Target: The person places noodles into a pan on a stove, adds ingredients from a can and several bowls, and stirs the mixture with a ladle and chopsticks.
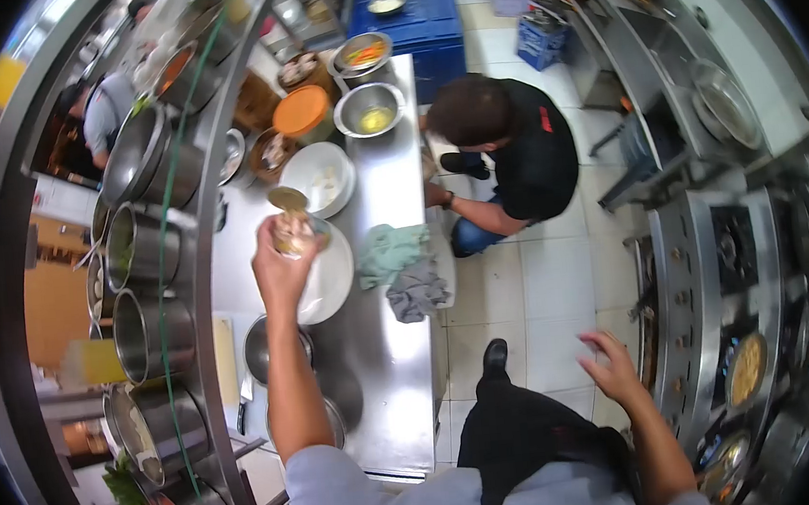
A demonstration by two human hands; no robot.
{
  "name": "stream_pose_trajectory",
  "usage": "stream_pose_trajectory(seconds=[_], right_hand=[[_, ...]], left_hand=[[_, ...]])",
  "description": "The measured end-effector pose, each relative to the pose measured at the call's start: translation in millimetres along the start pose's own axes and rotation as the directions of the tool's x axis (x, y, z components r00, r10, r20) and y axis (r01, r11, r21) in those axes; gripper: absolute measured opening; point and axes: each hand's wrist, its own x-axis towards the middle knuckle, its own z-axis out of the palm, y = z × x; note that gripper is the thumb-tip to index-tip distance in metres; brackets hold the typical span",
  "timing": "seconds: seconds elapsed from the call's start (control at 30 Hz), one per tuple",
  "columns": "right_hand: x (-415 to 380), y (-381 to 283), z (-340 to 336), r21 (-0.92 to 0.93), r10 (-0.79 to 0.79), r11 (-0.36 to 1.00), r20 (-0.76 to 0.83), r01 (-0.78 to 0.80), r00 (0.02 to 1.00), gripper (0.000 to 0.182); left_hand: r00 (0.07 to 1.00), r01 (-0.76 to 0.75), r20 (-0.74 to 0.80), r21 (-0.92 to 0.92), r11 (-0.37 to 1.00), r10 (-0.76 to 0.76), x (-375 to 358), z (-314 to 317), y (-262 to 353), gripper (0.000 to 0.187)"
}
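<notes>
Over the steel counter, my left hand (pixel 286 253) is wrapped round a small container of pale pieces (pixel 297 231), with a round gold-coloured lid or disc (pixel 287 199) at its far edge. Beneath and beside it are a white plate (pixel 333 288) and stacked white bowls (pixel 338 176). My right hand (pixel 613 367) hangs over the floor on the right, fingers apart and holding nothing. Green (pixel 391 252) and grey cloths (pixel 417 290) lie at the counter's edge, right of the plate.
A co-worker in black (pixel 530 145) crouches beside the counter (pixel 387 379). Steel pots (pixel 154 332) line the shelf at left. At right stands a stove (pixel 698 304) with a filled pan (pixel 747 369). Metal bowls (pixel 369 109) and an orange-lidded tub (pixel 303 112) stand farther back.
</notes>
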Motion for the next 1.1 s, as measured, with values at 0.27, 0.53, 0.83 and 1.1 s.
stream_pose_trajectory(seconds=[0.27, 0.53, 0.83, 1.1], right_hand=[[-3, -20, -19, -0.094, -0.419, 0.907, -0.319, 0.411, 0.85, 0.084], [-275, 106, -133, 0.073, -0.076, 0.98, -0.723, 0.185, 0.686, 0.103], [-605, 266, -193, 0.283, 0.304, 0.906, -0.952, -0.316, 0.02, 0.091], [-703, 425, -234, 0.356, 0.425, 0.811, -0.904, -0.464, 0.048, 0.076]], left_hand=[[0.643, -0.255, 0.588, -0.441, 0.86, 0.492, -183, 76, 259, 0.071], [-0.179, -0.333, 0.49, -0.846, 0.416, 0.853, -434, 127, 490, 0.085], [-0.53, -0.021, 0.612, -0.702, 0.712, 0.587, -772, 283, 607, 0.081], [-0.806, 0.039, 0.591, 0.098, 0.994, -0.027, -887, 324, 592, 0.028]])
